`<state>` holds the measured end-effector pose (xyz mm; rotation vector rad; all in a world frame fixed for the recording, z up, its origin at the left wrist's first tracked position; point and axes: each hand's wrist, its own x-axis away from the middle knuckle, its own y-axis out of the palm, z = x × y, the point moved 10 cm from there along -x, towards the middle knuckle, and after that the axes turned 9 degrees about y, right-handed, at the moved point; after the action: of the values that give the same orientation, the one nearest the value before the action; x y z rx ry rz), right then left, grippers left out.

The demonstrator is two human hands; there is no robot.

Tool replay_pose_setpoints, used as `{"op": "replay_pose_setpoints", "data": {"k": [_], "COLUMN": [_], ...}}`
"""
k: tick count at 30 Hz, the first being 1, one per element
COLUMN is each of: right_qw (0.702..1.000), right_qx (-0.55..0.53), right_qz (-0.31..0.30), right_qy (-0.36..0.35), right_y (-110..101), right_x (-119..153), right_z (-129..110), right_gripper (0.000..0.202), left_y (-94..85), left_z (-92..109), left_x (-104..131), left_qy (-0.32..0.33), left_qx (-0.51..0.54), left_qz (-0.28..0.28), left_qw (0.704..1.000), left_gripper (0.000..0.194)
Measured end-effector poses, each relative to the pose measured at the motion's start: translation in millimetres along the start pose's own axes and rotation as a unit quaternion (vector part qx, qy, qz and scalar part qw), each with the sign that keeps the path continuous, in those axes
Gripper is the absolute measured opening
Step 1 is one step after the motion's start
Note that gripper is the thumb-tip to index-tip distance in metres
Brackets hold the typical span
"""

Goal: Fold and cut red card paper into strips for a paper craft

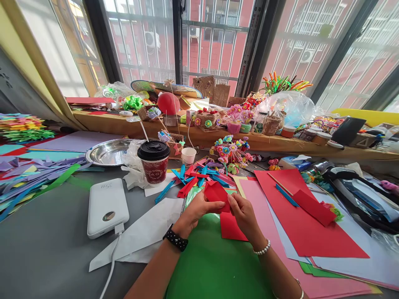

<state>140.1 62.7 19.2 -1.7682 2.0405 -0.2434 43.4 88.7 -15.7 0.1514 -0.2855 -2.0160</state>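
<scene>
Red ppr (215, 192) pinched by L hand (197, 207), thumb across front; R hand (245, 212) grips rt edge, fingers prob. behind.

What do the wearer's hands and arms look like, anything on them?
Left hand: black wristband with white dots. Right hand: white beaded bracelet at the wrist, thin pale bangle farther up. No gloves or sleeves visible.

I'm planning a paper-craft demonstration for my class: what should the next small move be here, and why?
Probably have the left hand press its thumb along the small red paper to flatten it: the paper looks slightly bent, that thumb lies across its lower part, and the right hand pinches its right side.
</scene>
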Motion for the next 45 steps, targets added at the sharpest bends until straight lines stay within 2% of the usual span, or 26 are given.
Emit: {"op": "replay_pose_setpoints", "data": {"k": [5,11,16,20,24,26,30,37,45], "right_qw": [0.998,0.999,0.998,0.996,0.991,0.988,0.990,0.993,0.986], "right_qx": [-0.016,0.037,0.013,-0.004,-0.016,-0.025,-0.055,-0.076,-0.136], "right_qz": [-0.056,-0.024,-0.059,-0.090,-0.133,-0.151,-0.126,-0.076,-0.070], "right_qy": [-0.002,-0.008,0.009,0.006,0.013,0.022,0.040,0.051,0.059], "right_y": [11.0,10.0,9.3,-2.0,-6.6,-5.2,-8.9,-15.8,-17.1], "right_x": [1.2,1.1,-3.1,-5.5,-4.4,-4.1,-7.9,-11.2,-11.6], "right_z": [-2.9,-2.6,3.2,1.6,0.9,2.4,7.1,16.3,16.8], "right_gripper": [0.030,0.029,0.029,0.030,0.029,0.029,0.028,0.025,0.030], "left_y": [-9.5,-5.9,-7.0,-23.9,-33.9,-38.8,-41.5,-31.8,-30.5], "left_z": [2.0,10.4,10.7,15.6,19.3,18.2,16.4,18.3,20.5], "left_x": [-1.6,1.9,-0.8,-2.6,-3.3,-3.1,-3.1,-3.4,-2.3], "left_qy": [0.015,0.039,0.045,0.044,0.036,0.030,0.037,0.041,0.045], "left_qx": [0.011,0.021,0.003,0.011,0.011,-0.006,-0.036,-0.103,-0.063], "left_qz": [0.046,0.061,0.051,0.077,0.066,0.077,0.100,0.070,0.077], "left_qw": [0.999,0.997,0.998,0.996,0.997,0.997,0.994,0.991,0.994], "left_gripper": [0.039,0.034,0.037,0.044,0.030,0.026,0.025,0.029,0.024]}}
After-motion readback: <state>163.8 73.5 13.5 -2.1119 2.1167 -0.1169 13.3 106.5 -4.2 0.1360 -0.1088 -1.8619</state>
